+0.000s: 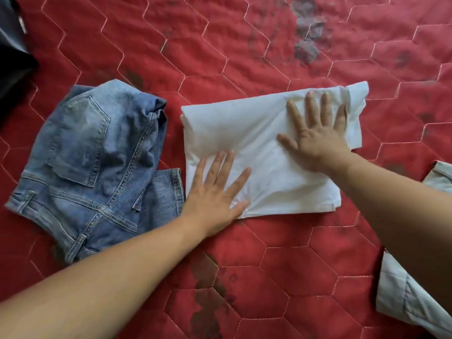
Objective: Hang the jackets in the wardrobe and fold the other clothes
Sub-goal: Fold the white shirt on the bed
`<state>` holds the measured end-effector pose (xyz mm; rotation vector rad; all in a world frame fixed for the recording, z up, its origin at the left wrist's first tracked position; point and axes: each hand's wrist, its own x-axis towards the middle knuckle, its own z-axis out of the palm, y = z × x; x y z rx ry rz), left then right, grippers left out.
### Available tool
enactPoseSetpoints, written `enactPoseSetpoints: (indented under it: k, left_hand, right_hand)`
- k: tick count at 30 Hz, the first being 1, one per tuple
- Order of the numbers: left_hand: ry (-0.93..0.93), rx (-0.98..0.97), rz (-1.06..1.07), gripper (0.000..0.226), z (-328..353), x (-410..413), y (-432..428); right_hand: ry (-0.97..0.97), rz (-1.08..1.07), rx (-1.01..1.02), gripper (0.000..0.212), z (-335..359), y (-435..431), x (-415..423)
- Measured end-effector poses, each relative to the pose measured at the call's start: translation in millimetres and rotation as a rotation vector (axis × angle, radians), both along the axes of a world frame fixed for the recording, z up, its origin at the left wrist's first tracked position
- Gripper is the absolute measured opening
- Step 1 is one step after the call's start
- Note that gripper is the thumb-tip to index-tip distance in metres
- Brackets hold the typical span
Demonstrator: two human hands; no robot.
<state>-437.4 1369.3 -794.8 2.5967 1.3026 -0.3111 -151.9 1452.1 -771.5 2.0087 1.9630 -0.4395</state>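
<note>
While both of our hands press flat on it, the white folded cotton garment lies in the middle of the red quilted bed cover, its long axis running left to right across us, with the right end tilted a little away. Our left hand rests on its near left corner and our right hand on its far right part. The fingers of both are straight and spread, palms down, and grasp nothing.

The loose, uneven edges sit at the far right end, just beyond our right fingertips, so that hand is the nearer one to lift it. We judge a further fold would carry that end leftward along the long axis, with the left hand pinning the cloth.

We count:
- One white garment.
- One folded pair of blue denim jeans, just beside the white garment on the left and touching our left wrist.
- One pale washed-denim piece at the right edge, partly hidden by our right forearm; whether it is a jacket we cannot tell.
- One dark cloth item at the far left corner, well apart.
</note>
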Motion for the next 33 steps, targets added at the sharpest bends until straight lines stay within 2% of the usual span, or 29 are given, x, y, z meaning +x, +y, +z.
enactPoseSetpoints:
  k: [2, 5, 8, 10, 12, 17, 19, 23, 27, 31, 33]
  left_hand:
    - [-0.040, 0.000, 0.002, 0.075, 5.4, 0.1, 5.5]
    - [-0.189, 0.072, 0.071, 0.070, 18.7, -1.4, 37.8]
    - [-0.087, 0.156, 0.154, 0.071, 19.3, 1.7, 89.9]
    - [0.011, 0.135, 0.172, 0.074, 11.2, -3.2, 111.5]
    - [0.013, 0.092, 0.155, 0.077, 2.5, -13.3, 119.2]
    - [-0.004, 0.069, 0.178, 0.077, 8.2, -10.9, 122.0]
    - [0.010, 0.094, 0.204, 0.078, 17.0, -3.5, 112.8]
    - [-0.018, 0.079, 0.067, 0.078, 12.5, -5.2, 54.4]
    - [0.014, 0.085, 0.061, 0.079, -2.8, -12.8, 38.3]
    - [0.017, 0.010, 0.065, 0.079, 9.6, -9.0, 42.1]
    - [-0.034, -0.056, 0.143, 0.078, 16.2, -8.8, 44.0]
  right_hand:
    - [0.021, -0.005, 0.007, 0.083, 1.7, 0.6, 0.8]
    - [-0.019, 0.042, 0.164, 0.082, 9.8, 3.0, 0.3]
    - [-0.042, 0.125, 0.193, 0.077, 12.2, 8.0, -5.5]
    - [-0.037, 0.166, 0.157, 0.078, 5.3, 7.4, -12.0]
    - [-0.045, 0.166, 0.107, 0.079, -4.4, 6.7, -14.1]
    - [-0.007, 0.142, 0.043, 0.080, 0.0, 14.8, -11.8]
    - [0.007, 0.121, 0.103, 0.081, 6.5, 9.2, -19.0]
    - [-0.041, 0.024, 0.171, 0.085, 0.1, -18.0, -7.8]
    - [-0.014, -0.088, 0.183, 0.090, -10.2, -15.9, 13.6]
    - [0.011, -0.085, 0.146, 0.090, -4.0, -10.4, 10.6]
    - [-0.003, -0.082, 0.121, 0.091, 5.5, -9.6, 9.7]
